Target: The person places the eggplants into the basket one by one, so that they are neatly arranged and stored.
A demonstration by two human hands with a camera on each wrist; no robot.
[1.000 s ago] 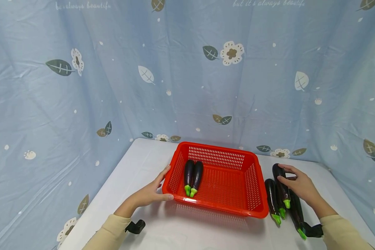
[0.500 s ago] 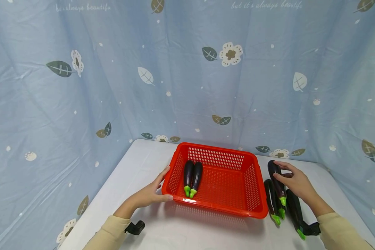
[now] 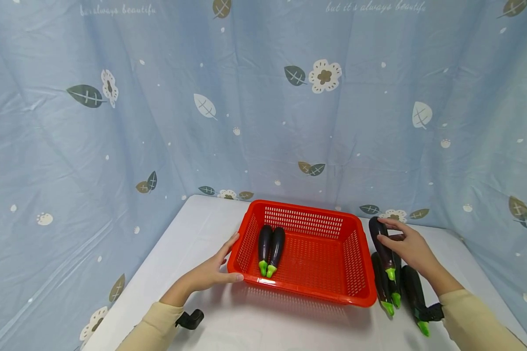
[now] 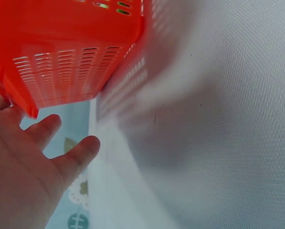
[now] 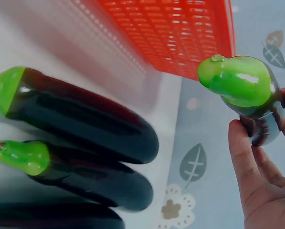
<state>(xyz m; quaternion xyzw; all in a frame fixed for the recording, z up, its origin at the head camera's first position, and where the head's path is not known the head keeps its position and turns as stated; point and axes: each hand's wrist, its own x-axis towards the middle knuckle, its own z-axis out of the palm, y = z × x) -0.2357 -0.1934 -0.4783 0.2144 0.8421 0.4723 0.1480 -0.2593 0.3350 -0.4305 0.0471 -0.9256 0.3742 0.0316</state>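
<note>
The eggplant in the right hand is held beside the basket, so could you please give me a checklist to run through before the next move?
1. Grip on the held eggplant: ok, the right hand pinches it between thumb and fingers.
2. Apart from the three table eggplants: ok, the right wrist view shows a gap.
3. Left hand at the basket: ok, it touches the left end.
4. How firmly that hand steadies it: cannot tell.
5. Room inside: ok, two eggplants lie at the left, the rest is bare.
6. Held eggplant over the basket: not ok, it is outside, to the right.
</note>
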